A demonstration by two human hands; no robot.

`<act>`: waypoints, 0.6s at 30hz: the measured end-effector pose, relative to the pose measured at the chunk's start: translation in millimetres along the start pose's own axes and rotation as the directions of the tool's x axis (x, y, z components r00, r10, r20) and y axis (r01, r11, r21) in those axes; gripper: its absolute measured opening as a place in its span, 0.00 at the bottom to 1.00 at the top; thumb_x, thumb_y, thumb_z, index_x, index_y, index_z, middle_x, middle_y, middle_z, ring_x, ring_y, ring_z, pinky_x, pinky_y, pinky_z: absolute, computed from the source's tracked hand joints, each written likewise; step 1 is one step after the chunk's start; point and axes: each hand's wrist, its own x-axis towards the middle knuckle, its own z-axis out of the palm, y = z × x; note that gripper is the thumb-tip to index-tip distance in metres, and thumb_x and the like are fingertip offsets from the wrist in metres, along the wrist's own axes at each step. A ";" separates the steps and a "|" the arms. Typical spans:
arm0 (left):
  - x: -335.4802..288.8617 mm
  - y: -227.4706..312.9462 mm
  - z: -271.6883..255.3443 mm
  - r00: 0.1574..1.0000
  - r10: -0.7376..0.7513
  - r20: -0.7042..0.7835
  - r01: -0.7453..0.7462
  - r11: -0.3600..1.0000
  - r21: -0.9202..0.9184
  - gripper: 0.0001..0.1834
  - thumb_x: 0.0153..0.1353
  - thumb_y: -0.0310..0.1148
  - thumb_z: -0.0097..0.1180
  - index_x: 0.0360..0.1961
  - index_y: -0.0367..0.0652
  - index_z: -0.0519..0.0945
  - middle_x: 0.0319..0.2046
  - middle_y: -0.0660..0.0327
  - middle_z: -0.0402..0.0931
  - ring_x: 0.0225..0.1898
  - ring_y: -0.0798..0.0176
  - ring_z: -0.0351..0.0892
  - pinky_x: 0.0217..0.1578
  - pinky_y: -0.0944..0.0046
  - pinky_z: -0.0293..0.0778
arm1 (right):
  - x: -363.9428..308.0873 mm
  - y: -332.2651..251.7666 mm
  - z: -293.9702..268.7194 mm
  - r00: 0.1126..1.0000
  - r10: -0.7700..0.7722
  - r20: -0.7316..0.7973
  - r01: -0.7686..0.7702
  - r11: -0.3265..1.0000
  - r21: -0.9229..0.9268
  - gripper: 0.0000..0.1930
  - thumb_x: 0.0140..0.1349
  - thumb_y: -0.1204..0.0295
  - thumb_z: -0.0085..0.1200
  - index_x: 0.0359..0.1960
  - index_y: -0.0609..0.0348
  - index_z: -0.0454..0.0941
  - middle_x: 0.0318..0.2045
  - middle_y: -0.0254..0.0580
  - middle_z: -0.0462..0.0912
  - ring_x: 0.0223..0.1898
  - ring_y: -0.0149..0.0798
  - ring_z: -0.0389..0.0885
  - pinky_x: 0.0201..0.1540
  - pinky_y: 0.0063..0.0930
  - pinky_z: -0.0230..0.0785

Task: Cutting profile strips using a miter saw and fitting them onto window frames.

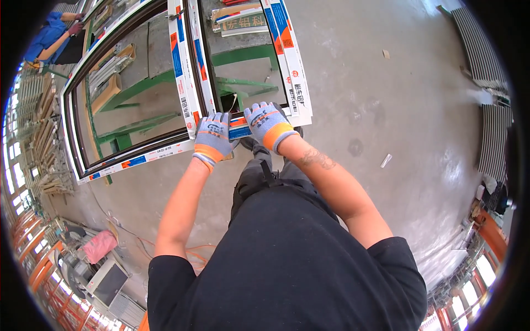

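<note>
A large window frame, wrapped in white, blue and orange printed film, lies across a green metal workbench. Its inner edges are dark, and a double upright bar splits it in two. At the near edge, by the foot of that bar, my left hand is closed over the rail. Close by on its right, my right hand is closed on the same rail, near the frame's right corner. Both hands wear grey and orange work gloves. The undersides of the fingers are hidden by the gloves' backs and the rail.
Profile strips and cardboard pieces lie beyond the openings. A person in blue works at the far left. Stacked long profiles stand at the right. A pink cloth rests near machinery at lower left, with a cable on the floor.
</note>
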 end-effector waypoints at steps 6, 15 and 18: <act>-4.4 4.2 8.2 0.964 0.135 -0.228 -0.135 0.991 0.015 0.38 0.50 0.52 0.65 0.56 0.35 0.75 0.51 0.50 0.77 0.53 0.50 0.77 0.57 0.53 0.68 | -7.8 4.8 1.4 0.996 -0.045 -0.079 0.047 0.998 0.029 0.11 0.61 0.67 0.53 0.43 0.56 0.75 0.39 0.44 0.79 0.43 0.44 0.80 0.49 0.40 0.73; -3.4 -5.3 31.6 0.951 0.124 -0.282 -0.143 0.989 -0.049 0.35 0.48 0.53 0.69 0.52 0.42 0.77 0.42 0.56 0.80 0.43 0.53 0.81 0.45 0.55 0.75 | -9.3 7.0 -4.4 0.994 -0.061 -0.096 0.065 0.997 0.045 0.11 0.61 0.68 0.51 0.43 0.58 0.76 0.40 0.47 0.80 0.46 0.47 0.79 0.47 0.41 0.73; -6.1 0.7 32.1 0.913 0.127 -0.387 -0.147 0.989 -0.022 0.34 0.47 0.51 0.69 0.52 0.43 0.77 0.44 0.57 0.78 0.45 0.54 0.79 0.48 0.54 0.72 | -11.6 5.5 -9.8 0.995 -0.064 -0.077 0.067 0.997 0.033 0.12 0.61 0.69 0.51 0.45 0.58 0.76 0.43 0.48 0.79 0.48 0.48 0.78 0.50 0.44 0.73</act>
